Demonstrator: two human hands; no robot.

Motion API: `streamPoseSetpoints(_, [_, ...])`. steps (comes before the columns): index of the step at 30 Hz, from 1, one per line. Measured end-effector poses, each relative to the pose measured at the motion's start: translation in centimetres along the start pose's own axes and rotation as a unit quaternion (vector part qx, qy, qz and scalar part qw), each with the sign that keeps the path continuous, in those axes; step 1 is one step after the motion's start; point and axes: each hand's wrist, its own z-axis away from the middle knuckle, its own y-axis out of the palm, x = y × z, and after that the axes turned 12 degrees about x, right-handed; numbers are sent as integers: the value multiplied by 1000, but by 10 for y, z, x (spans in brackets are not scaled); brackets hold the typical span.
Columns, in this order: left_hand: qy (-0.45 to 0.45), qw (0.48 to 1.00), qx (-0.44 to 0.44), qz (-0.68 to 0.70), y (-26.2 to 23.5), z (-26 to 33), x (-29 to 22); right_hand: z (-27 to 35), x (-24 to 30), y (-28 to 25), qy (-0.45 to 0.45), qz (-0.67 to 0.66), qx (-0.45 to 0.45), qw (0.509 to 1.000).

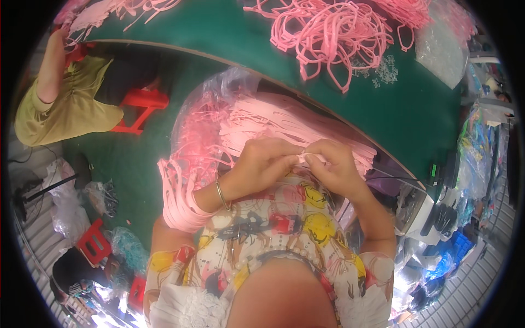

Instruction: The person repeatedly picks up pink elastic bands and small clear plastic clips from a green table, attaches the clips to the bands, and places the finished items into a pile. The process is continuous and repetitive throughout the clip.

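Note:
My left hand [267, 159] and my right hand [334, 165] meet in front of my chest, thumbs and fingertips pinched together. Between them is the end of a pale pink strap [302, 157]; the fingers cover most of it. Several pink strap loops [180, 205] hang over my left forearm, beside a metal bangle [221, 195]. Just beyond my hands lies a thick bundle of flat pink straps [279, 121], next to a clear plastic bag [191, 117] with more pink material inside.
The green table [219, 30] curves across ahead. It bears a tangled heap of pink strap loops [328, 41], small clear plastic clips [385, 72] and a clear bag [443, 54]. At the left, a person in a yellow-green top [65, 104] sits by a red stool [139, 106].

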Motion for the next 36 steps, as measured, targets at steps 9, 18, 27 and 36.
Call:
streamPoseSetpoints(9, [-190, 927, 0, 322, -3, -3, -3, -2, -4, 7, -69, 127, -79, 986])
streamPoseSetpoints(18, [-2, 994, 45, -101, -12, -5, -19, -2, 6, 3, -130, 186, -45, 973])
streamPoseSetpoints(27, [108, 946, -40, -302, 0, 0, -13, 3, 15, -4, -38, 125, 11, 991])
streamPoseSetpoints(36, [117, 956, -43, -266, 1, 4, 1, -4, 5, -9, 261, -319, 143, 900])
